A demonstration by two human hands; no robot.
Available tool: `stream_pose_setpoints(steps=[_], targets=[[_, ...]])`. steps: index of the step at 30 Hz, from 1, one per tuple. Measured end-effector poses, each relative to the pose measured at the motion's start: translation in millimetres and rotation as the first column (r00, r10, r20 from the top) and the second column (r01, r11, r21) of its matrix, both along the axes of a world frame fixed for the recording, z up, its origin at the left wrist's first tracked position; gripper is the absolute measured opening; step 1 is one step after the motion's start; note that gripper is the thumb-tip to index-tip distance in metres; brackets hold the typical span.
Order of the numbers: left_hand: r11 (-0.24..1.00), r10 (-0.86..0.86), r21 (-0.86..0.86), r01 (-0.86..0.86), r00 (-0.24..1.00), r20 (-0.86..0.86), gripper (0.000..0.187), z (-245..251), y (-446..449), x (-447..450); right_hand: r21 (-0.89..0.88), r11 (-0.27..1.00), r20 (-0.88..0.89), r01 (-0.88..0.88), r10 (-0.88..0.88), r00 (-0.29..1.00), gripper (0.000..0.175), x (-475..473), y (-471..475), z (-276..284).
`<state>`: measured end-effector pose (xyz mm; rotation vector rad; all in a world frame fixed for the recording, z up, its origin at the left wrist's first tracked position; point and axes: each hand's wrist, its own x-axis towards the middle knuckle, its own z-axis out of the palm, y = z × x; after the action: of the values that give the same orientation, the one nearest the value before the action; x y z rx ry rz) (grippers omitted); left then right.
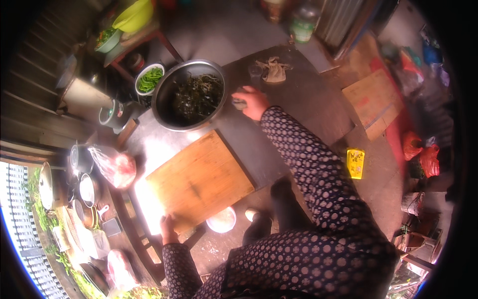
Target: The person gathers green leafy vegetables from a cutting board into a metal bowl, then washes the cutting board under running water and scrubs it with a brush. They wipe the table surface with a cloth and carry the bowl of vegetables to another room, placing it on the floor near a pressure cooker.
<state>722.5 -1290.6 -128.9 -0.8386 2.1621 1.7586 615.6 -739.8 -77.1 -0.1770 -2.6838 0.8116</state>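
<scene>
My left hand (pixel 168 228) is at the lower left corner of a wooden cutting board (pixel 201 175), gripping its edge. The board lies flat on a grey table (pixel 261 149). Beyond it, my right hand (pixel 255 102) is closed around a small greyish thing (pixel 239 101), perhaps a folded cloth; most of it is hidden by the fingers. Just left of that hand, a large metal basin (pixel 158 112) holds dark, wet-looking leafy strands (pixel 199 95). A crumpled beige cloth (pixel 275 70) lies farther back on the table, next to a small clear cup (pixel 255 71).
A bowl of green vegetables (pixel 150 79) stands left of the basin. On the left are a plastic bag (pixel 117 166) and several pots and pans (pixel 89 190). A white basin (pixel 222 219) is below the board. To the right lie a yellow packet (pixel 355 163) and flattened cardboard (pixel 373 101).
</scene>
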Motion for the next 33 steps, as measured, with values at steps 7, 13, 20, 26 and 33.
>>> stream_pose_setpoints(steps=[7, 13, 20, 26, 33], targets=[[0.995, 0.092, -0.031, -0.098, 0.984, -0.154, 0.038, 8.5, 22.5, 26.8, 0.084, 0.986, 0.202, 0.146, -0.16, 0.966, 0.05, -98.2, 21.4, -56.2], [0.955, -0.014, -0.292, -0.056, 0.972, -0.233, 0.03, 33.2, 151.0, 39.4, 0.208, 0.968, 0.323, -0.139, 0.066, 0.944, 0.056, -71.7, 50.0, -84.5], [0.842, -0.537, -0.117, 0.527, 0.792, -0.291, 0.018, 63.0, 376.0, -14.0, 0.138, 0.935, 0.123, -0.327, 0.311, 0.942, 0.048, 44.4, 201.1, -88.8], [0.777, -0.617, -0.001, 0.63, 0.761, -0.203, 0.02, 56.2, 427.6, -24.1, 0.195, 0.902, 0.166, 0.386, -0.418, 0.893, 0.034, 130.7, 436.8, -89.0], [0.874, -0.477, 0.1, 0.476, 0.879, -0.009, 0.017, 63.2, 422.6, 3.8, 0.29, 0.814, 0.346, 0.504, -0.58, 0.737, 0.038, 120.5, 588.8, 0.1]])
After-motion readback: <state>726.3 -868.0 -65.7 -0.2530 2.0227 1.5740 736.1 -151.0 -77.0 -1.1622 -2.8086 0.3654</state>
